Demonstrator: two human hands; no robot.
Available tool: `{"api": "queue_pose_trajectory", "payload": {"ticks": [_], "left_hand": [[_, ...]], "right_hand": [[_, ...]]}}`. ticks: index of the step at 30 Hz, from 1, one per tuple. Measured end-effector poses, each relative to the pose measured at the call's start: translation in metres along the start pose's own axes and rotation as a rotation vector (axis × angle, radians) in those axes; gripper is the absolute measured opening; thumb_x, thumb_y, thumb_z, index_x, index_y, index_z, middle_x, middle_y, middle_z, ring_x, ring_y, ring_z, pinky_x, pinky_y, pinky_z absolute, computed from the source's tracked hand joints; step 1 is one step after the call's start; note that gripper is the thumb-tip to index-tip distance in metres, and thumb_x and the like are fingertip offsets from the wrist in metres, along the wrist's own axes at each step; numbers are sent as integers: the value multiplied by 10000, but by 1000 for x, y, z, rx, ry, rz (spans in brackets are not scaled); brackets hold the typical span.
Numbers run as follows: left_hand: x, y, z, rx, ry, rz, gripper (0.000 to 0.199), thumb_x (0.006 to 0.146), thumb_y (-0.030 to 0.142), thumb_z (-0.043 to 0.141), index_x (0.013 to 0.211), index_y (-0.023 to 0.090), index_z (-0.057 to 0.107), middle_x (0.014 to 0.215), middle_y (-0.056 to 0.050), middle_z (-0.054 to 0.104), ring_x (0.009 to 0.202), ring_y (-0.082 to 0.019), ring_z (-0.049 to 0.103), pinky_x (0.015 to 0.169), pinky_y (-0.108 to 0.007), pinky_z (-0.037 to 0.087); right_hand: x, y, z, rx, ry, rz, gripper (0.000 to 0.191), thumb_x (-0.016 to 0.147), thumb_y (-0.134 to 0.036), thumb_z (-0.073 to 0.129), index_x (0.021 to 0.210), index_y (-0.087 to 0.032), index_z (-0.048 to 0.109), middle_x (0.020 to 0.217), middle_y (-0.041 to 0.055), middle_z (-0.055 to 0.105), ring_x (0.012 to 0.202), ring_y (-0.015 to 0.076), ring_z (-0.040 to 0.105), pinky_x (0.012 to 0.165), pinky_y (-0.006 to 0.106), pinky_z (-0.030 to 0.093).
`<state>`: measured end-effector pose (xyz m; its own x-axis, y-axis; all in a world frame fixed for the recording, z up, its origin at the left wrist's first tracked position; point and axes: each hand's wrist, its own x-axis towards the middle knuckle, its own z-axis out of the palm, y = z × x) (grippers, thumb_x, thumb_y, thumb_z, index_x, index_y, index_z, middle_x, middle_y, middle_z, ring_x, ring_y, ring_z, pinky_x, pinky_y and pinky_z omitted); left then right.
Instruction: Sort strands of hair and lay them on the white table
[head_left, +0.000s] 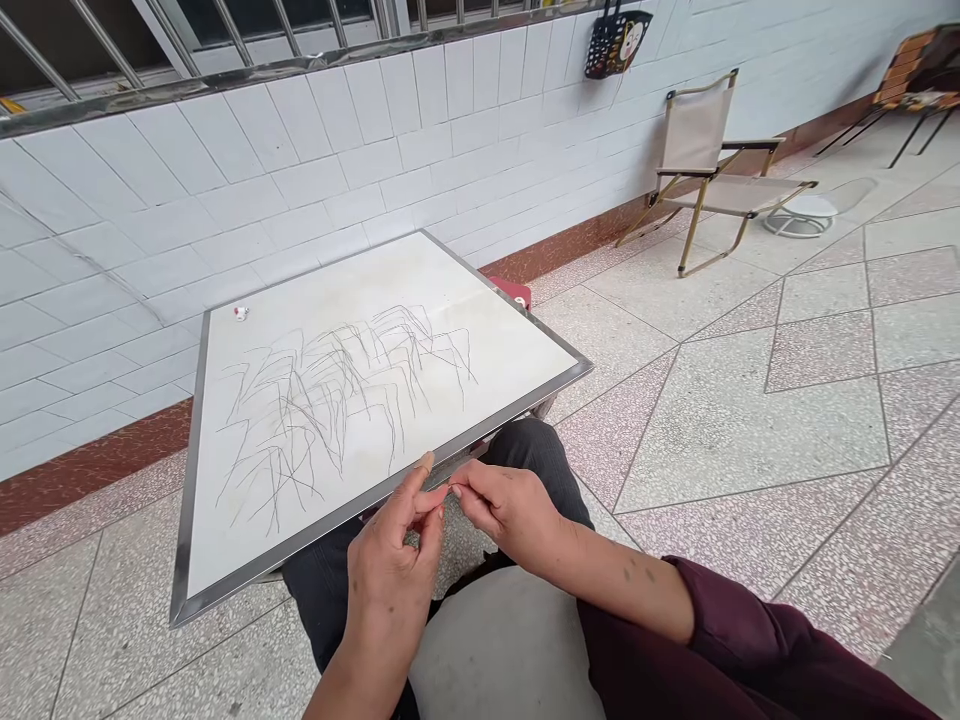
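My left hand (pixel 397 560) is closed, its thumb and fingertips pinched together just past the near edge of the white table (pixel 480 370). Beside it my right hand (pixel 514 510) is pinched too, its fingertips meeting those of the left. Whatever lies between the fingertips is too small and thin to make out. Across the tabletop spread many thin dark bent strands (pixel 345 385), loosely overlapping in rows; their material cannot be told. A small white and red item (pixel 241 313) sits at the table's far left corner.
My knees are under the table's metal-edged near side. A white tiled wall (pixel 315 170) runs behind it. A red object (pixel 511 292) shows past the table's far right side. Farther right stand a folding chair (pixel 720 180) and a round stool (pixel 801 214). A black basket (pixel 615 43) hangs above.
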<state>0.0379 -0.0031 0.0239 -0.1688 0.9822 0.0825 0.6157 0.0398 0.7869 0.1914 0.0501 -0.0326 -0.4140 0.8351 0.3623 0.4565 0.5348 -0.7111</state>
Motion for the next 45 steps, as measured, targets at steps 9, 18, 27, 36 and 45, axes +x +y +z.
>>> {"api": "queue_pose_trajectory", "payload": {"ticks": [9,18,27,36,45], "left_hand": [[0,-2,3,-10,31,18,500,859,233,610,1347,324,551,1004,34,777,839,-175,730,827,-331,560],[-2,-4,7,88,77,177,444,883,187,558,1311,301,586,980,39,779,863,-162,729,838,-315,565],[3,-4,4,-23,32,60,491,856,219,606,1338,296,556,982,30,774,806,-160,729,781,-313,574],[10,-8,-9,-190,-53,-61,497,833,318,633,1326,307,572,956,5,753,754,-168,699,778,-351,570],[16,-4,-10,-348,-167,-97,469,835,325,622,1298,262,578,873,-2,705,754,-162,669,769,-337,551]], "right_hand": [[1,-2,0,158,-2,63,177,984,-258,441,880,-197,571,595,-40,551,520,117,523,536,215,375],[2,-4,0,197,-1,114,167,985,-258,432,871,-203,541,581,-46,523,524,123,503,537,228,359],[4,-2,-2,400,-82,187,187,1005,-312,426,909,-205,546,625,-41,566,566,115,516,569,230,393],[2,-1,1,659,-134,245,172,983,-373,497,968,-206,535,764,-2,662,606,110,542,588,236,455],[3,-2,5,941,-198,316,292,901,-465,628,862,-181,575,731,13,678,615,109,542,609,249,442]]}}
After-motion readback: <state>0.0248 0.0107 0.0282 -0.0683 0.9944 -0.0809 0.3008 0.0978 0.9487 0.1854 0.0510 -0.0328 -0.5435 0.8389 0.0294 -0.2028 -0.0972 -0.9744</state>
